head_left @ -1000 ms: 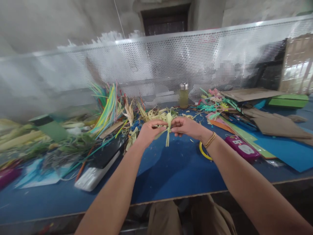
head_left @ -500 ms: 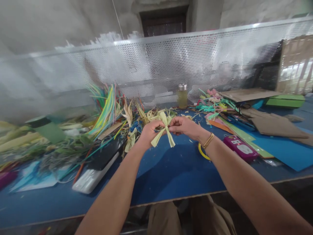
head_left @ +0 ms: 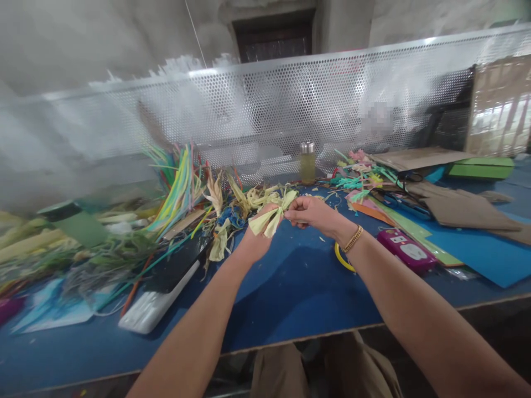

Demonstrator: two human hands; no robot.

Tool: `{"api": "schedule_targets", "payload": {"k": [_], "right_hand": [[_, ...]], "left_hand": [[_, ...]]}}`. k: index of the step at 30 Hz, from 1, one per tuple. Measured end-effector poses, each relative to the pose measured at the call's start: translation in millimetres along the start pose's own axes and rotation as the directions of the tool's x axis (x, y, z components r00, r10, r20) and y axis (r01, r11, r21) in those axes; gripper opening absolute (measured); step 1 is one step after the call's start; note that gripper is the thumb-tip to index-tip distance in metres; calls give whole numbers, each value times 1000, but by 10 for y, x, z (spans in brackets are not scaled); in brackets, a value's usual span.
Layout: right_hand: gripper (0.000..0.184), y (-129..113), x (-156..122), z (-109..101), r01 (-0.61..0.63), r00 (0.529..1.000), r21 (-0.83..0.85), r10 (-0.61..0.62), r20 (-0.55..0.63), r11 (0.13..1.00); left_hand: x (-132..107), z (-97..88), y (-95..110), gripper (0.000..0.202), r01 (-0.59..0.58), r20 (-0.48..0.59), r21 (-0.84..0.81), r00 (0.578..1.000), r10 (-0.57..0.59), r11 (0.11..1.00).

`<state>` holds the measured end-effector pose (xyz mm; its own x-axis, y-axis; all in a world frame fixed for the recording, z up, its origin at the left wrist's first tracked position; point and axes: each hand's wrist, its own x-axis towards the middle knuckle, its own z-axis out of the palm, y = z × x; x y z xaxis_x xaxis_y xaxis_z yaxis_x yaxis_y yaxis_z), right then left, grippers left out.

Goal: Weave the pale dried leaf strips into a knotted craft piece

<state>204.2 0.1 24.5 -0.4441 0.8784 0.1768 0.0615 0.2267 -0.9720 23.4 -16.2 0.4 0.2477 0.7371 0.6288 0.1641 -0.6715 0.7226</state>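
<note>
A pale yellow-green bow (head_left: 265, 221), which looks like corn husk, is held over the middle of the table, cinched at its centre. My right hand (head_left: 309, 213) is closed, pinching the bow at its knot with thumb and fingertips. My left hand (head_left: 257, 243) is under and behind the bow, closed around it from the left; the husk tails cover most of its fingers. Just behind my hands lie more dried husk strips (head_left: 253, 198) and a tangle of blue string (head_left: 233, 217).
The blue table (head_left: 298, 309) holds colourful pipe cleaners (head_left: 178, 188), a black-and-white device (head_left: 160, 298), a yellow ring (head_left: 343, 257), a magenta box (head_left: 405, 250), cardboard pieces (head_left: 464, 213) and a glass bottle (head_left: 307, 163). A perforated metal panel (head_left: 282, 110) stands behind.
The bow has turned, its tails swinging left and now covering my left fingers. My left hand has rotated and dropped slightly. My right hand keeps its pinch. The view shifts a little.
</note>
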Motion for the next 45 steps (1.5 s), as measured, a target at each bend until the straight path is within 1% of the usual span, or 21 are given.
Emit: {"api": "schedule_targets", "payload": {"k": [2, 4, 6, 8, 10, 12, 16, 18, 23, 27, 29, 31, 33, 34, 35, 36, 38, 39, 41, 43, 45], "right_hand": [[23, 3, 4, 5, 7, 999, 17, -7, 44, 1000], [22, 13, 11, 14, 32, 998, 70, -36, 59, 997], [23, 31, 23, 25, 63, 998, 138, -66, 17, 988], [22, 53, 40, 36, 104, 994, 183, -94, -64, 978], [20, 74, 61, 44, 147, 982, 185, -121, -147, 972], [18, 91, 81, 49, 175, 971, 178, -140, -196, 968], [19, 104, 105, 49, 202, 964, 167, -166, -209, 965], [21, 103, 113, 38, 206, 960, 157, -168, -226, 966], [28, 117, 133, -18, 234, 928, 141, -178, -327, 962], [30, 155, 147, -47, 211, 932, 116, -164, -323, 971], [32, 167, 148, -66, 190, 935, 77, -156, -319, 979], [36, 155, 139, -97, 202, 904, -26, -197, -380, 979], [42, 111, 115, -128, 237, 820, -228, -320, -474, 945], [43, 82, 98, -136, 249, 771, -348, -402, -494, 904], [41, 51, 81, -136, 259, 749, -466, -481, -457, 846], [34, 24, 64, -127, 288, 752, -549, -541, -377, 784], [22, -7, 39, -79, 361, 815, -599, -554, -169, 714], [19, -8, 31, -47, 394, 837, -591, -541, -85, 704], [17, 11, 26, 14, 429, 874, -534, -485, 40, 729], [18, 37, 27, 49, 398, 906, -449, -419, 57, 800], [24, 43, 29, 49, 318, 940, -334, -342, -15, 888]], "left_hand": [[-6, 16, -2, 20, 32, -42, -59, 999, -35, 998], [-6, 33, -20, 26, 105, -57, -154, 992, -115, 982], [-3, 51, -47, 29, 177, -32, -240, 981, -190, 955], [-3, 70, -69, 30, 213, 7, -291, 975, -220, 933], [-11, 84, -74, 29, 229, 29, -289, 973, -230, 929], [-24, 90, -60, 29, 235, 14, -233, 971, -239, 944], [-33, 75, -30, 30, 183, -34, -62, 982, -186, 981], [-28, 71, -29, 28, 175, -69, -26, 982, -176, 984], [-23, 120, -42, 30, 226, -92, -144, 966, -240, 963], [-31, 128, -71, 25, 230, -102, -206, 962, -254, 951], [-37, 104, -91, 21, 248, -68, -235, 960, -271, 940], [-44, 79, -111, 21, 267, 15, -279, 962, -274, 922], [-51, 65, -124, 22, 298, 81, -326, 954, -288, 897], [-56, 65, -126, 23, 320, 100, -340, 947, -305, 884], [-60, 69, -125, 25, 342, 109, -345, 940, -325, 874], [-65, 76, -120, 27, 362, 118, -343, 932, -343, 867], [-73, 94, -101, 27, 400, 162, -322, 916, -367, 858], [-75, 103, -88, 26, 415, 198, -306, 908, -369, 857], [-74, 117, -62, 27, 437, 273, -279, 890, -366, 855], [-66, 129, -46, 32, 455, 326, -295, 874, -360, 840], [-54, 139, -46, 32, 494, 351, -398, 861, -369, 773]]}}
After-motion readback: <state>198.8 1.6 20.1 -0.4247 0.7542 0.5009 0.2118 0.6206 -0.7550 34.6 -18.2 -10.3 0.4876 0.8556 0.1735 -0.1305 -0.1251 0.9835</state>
